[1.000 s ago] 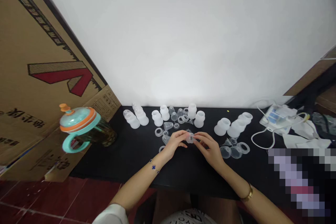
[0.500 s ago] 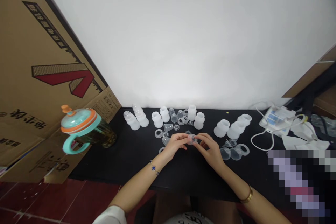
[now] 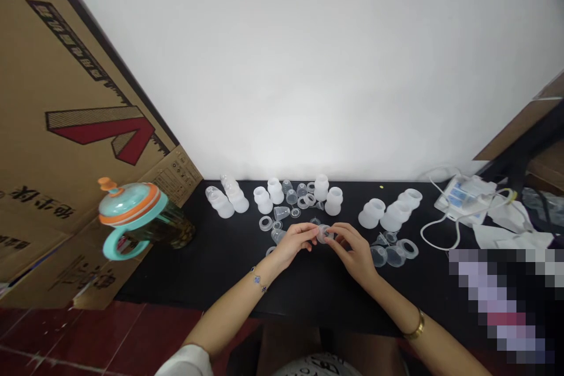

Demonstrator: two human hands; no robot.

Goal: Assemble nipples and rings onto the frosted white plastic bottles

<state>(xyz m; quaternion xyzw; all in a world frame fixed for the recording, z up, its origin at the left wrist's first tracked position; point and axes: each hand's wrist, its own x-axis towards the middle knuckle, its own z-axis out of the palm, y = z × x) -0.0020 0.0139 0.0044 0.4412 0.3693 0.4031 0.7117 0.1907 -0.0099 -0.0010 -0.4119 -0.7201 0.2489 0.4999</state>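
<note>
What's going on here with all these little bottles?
Someone's left hand and right hand are holding a small clear part between their fingertips, over a black table. Two white bottles toward the left have clear tops on. The other white bottles have none, and loose clear rings and domed caps lie around.

Soft light; white wall [image 3: 291, 70] brightest low centre; lower-right corner pixelated.

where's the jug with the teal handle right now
In the head view, the jug stands at the left on the black table, beside the cardboard box.
</note>
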